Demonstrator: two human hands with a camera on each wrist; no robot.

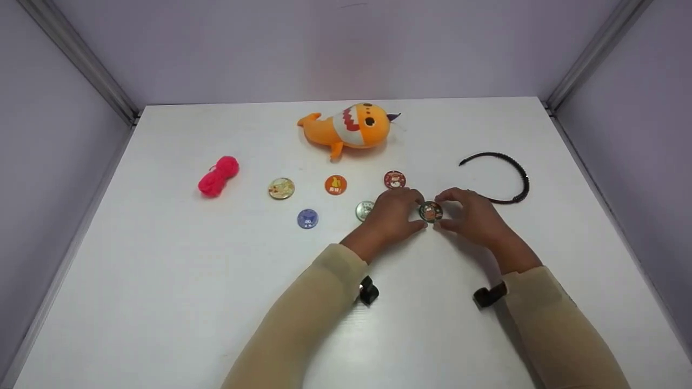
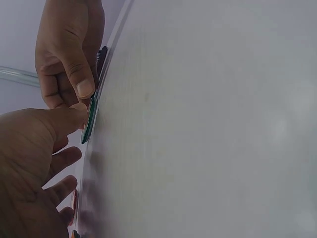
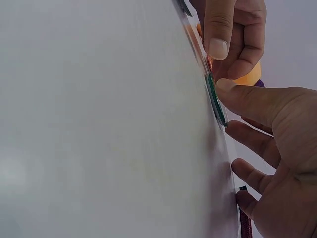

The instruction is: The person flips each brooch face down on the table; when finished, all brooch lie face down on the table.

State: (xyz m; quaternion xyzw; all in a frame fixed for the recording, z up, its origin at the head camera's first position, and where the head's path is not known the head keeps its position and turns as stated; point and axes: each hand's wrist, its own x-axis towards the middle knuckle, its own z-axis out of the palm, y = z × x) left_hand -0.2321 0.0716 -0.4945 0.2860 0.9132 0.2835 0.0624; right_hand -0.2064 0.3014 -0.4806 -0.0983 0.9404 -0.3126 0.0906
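Five discs were down on the smooth white counter (image 1: 162,302)! In the far row, the round pale-gold badge (image 1: 281,188), the round orange badge (image 1: 335,185) and the round red badge (image 1: 394,179); nearer, the round violet-blue badge (image 1: 307,218) and the round pale-green badge (image 1: 364,210), partly hidden by my left grip (image 1: 392,217). One was left in hand: the shiny round dark-green badge with an orange-brown picture (image 1: 431,212), at the near row's right end. I judged the layout almost complete, with just this piece to settle. And there it sat, right between my grips! Left thumb and finger pinched its left rim; my right grip (image 1: 477,219) pinched the right. Whether its underside fully met the counter, I couldn't tell.
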